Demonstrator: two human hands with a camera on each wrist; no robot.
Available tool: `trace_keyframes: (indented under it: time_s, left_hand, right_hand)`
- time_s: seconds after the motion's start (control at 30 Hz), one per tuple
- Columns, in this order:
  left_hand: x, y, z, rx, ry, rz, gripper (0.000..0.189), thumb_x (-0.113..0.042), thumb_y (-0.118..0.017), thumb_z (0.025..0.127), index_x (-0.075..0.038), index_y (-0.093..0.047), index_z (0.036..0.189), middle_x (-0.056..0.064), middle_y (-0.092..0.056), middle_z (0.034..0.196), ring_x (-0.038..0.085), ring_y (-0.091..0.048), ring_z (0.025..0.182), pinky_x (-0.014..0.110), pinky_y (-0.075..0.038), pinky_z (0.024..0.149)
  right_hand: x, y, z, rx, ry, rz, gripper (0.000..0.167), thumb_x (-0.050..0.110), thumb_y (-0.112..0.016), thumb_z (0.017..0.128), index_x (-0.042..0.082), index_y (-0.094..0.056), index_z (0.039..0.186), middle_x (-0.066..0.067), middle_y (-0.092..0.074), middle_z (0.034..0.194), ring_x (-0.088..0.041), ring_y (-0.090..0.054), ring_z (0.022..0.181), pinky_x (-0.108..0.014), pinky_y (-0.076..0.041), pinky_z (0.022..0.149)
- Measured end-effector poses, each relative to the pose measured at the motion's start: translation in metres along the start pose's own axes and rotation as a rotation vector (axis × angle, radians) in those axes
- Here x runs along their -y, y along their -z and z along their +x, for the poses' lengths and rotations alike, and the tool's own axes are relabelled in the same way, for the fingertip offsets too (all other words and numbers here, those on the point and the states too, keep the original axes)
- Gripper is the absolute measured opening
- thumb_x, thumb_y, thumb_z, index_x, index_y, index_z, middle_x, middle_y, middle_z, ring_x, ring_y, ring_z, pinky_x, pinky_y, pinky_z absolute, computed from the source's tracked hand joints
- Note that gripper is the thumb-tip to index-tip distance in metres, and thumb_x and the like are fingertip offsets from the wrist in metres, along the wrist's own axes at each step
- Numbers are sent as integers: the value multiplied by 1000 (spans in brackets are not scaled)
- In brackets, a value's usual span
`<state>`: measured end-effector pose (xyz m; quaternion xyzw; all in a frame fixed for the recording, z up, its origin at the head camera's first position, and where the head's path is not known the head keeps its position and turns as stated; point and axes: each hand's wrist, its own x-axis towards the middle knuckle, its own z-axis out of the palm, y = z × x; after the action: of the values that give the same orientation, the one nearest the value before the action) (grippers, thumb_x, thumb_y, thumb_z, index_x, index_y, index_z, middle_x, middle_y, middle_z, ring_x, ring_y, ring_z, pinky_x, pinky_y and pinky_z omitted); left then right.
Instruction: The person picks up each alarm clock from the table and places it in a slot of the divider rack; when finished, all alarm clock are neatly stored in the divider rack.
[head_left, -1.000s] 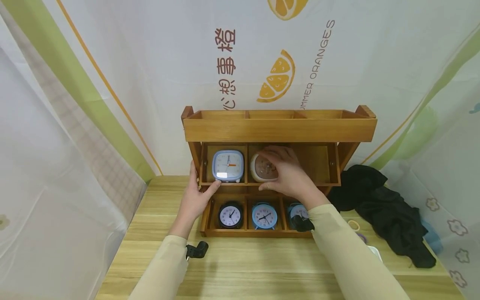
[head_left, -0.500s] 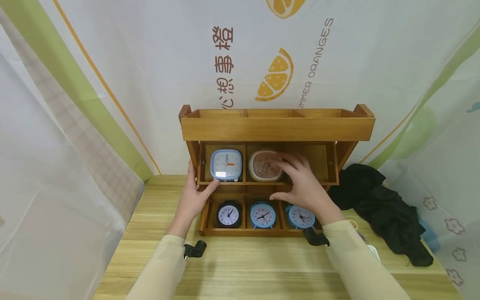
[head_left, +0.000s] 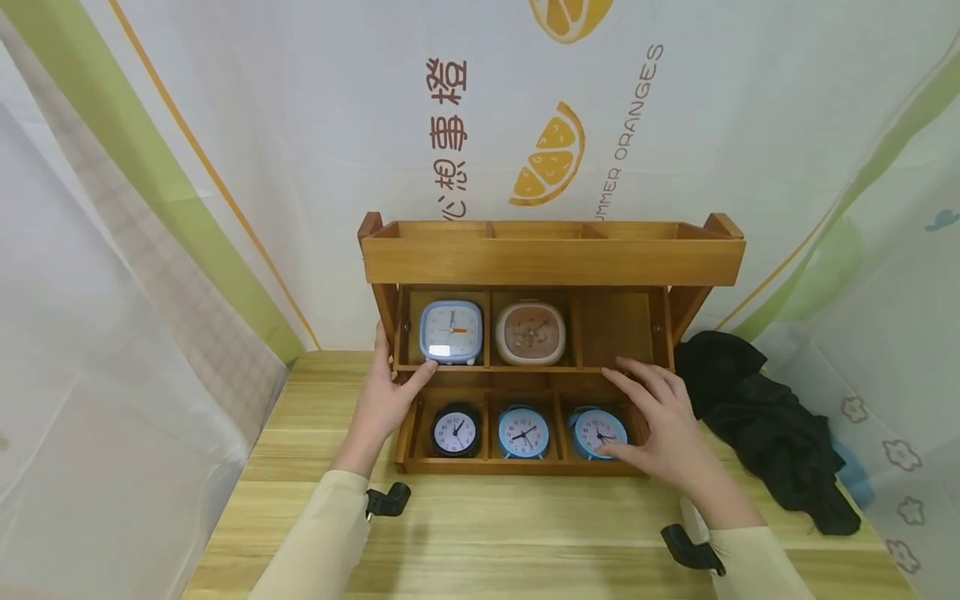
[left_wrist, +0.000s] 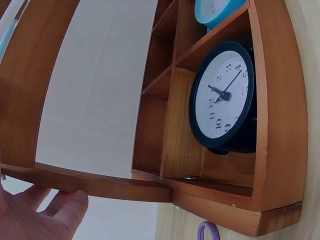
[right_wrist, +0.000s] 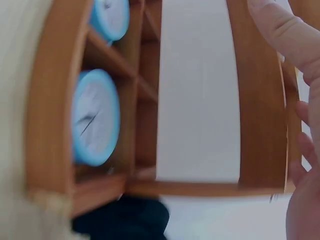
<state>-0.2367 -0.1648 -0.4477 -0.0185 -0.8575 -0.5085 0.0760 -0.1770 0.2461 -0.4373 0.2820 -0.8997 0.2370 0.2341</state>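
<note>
A tiered wooden shelf (head_left: 555,262) stands on the table. My left hand (head_left: 378,408) grips its left side, thumb at the middle tier's front edge; in the left wrist view the fingers (left_wrist: 70,210) curl against the side board. My right hand (head_left: 663,425) holds nothing, spread in front of the shelf's right end, thumb overlapping the right blue alarm clock (head_left: 600,427). The middle tier holds a square blue-rimmed clock (head_left: 452,332) at left and a rounded cream clock with brown face (head_left: 531,333) in the centre. Below sit a black round clock (head_left: 456,432) and another blue one (head_left: 523,433).
The right compartment of the middle tier (head_left: 611,329) shows bare wood. Black cloth (head_left: 780,433) lies heaped right of the shelf. A printed curtain (head_left: 315,125) hangs behind. In the left wrist view a purple ring (left_wrist: 208,231) lies by the shelf's end.
My right hand has let go of the cream clock and drawn back right and downward, leaving the clock in the middle compartment. The left hand has stayed on the shelf's side.
</note>
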Motion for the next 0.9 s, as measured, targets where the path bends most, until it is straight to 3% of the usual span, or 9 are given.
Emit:
trace_keyframes:
  time_s: [0.07, 0.13, 0.2, 0.3, 0.37, 0.43, 0.57, 0.73, 0.9]
  left_hand:
    - [0, -1, 0, 8, 3, -2, 114, -62, -70, 94, -34, 12, 167, 12, -13, 174, 39, -25, 155, 57, -37, 117]
    - [-1, -2, 0, 12, 8, -9, 114, -63, -70, 93, -33, 13, 167, 12, -12, 174, 39, -25, 155, 57, -37, 118]
    - [-2, -2, -1, 11, 10, -13, 115, -63, -70, 93, -33, 13, 167, 13, -11, 174, 39, -25, 155, 56, -36, 118]
    - [-2, -1, 0, 11, 7, -27, 114, -61, -71, 94, -34, 13, 167, 13, -11, 174, 38, -25, 155, 55, -37, 118]
    - [-1, -1, 0, 11, -5, -35, 114, -59, -71, 95, -32, 13, 167, 13, -10, 174, 38, -24, 156, 56, -37, 118]
    - [0, -1, 0, 11, -15, -49, 114, -56, -72, 95, -31, 13, 167, 12, -9, 174, 38, -23, 156, 57, -36, 118]
    - [2, -1, 1, 7, -32, -65, 114, -54, -72, 96, -27, 11, 168, 11, -8, 174, 38, -21, 157, 59, -37, 117]
    - [2, -2, 1, 6, -32, -43, 113, -54, -72, 96, -27, 11, 168, 10, -8, 175, 40, -24, 156, 58, -36, 118]
    - [2, -1, 2, -2, -28, -25, 112, -56, -71, 96, -28, 10, 168, 8, -9, 175, 39, -25, 155, 58, -35, 119]
  right_hand:
    - [-4, 4, -18, -23, -17, -3, 98, 77, -68, 79, 15, -53, 153, -20, -46, 154, -52, -35, 133, -71, -30, 101]
    - [-6, 8, -36, -33, -43, 3, 99, 79, -64, 79, 14, -54, 153, -20, -46, 154, -52, -35, 133, -70, -29, 100]
    - [-10, 11, -52, -32, -72, 8, 101, 74, -77, 74, 14, -54, 152, -20, -46, 154, -51, -35, 133, -68, -28, 101]
    - [-17, 14, -75, -17, -127, 35, 105, 50, -97, 64, 13, -54, 152, -21, -45, 155, -50, -35, 134, -66, -26, 105]
    - [-22, 13, -89, -3, -158, 45, 108, 33, -102, 58, 12, -53, 152, -20, -44, 155, -51, -35, 134, -64, -23, 109]
    - [-26, 11, -103, 16, -183, 44, 111, 27, -102, 56, 11, -52, 153, -22, -44, 155, -52, -35, 134, -64, -21, 112]
    - [-34, 5, -127, 48, -209, 19, 117, 29, -103, 55, 12, -47, 157, -24, -44, 154, -54, -38, 131, -67, -19, 114]
    - [-42, 3, -153, 128, -290, 2, 121, 38, -103, 57, 14, -43, 160, -27, -43, 152, -56, -37, 129, -76, -24, 102]
    - [-50, 3, -173, 178, -348, -54, 121, 53, -100, 58, 9, -45, 156, -24, -46, 149, -49, -39, 130, -63, -15, 119]
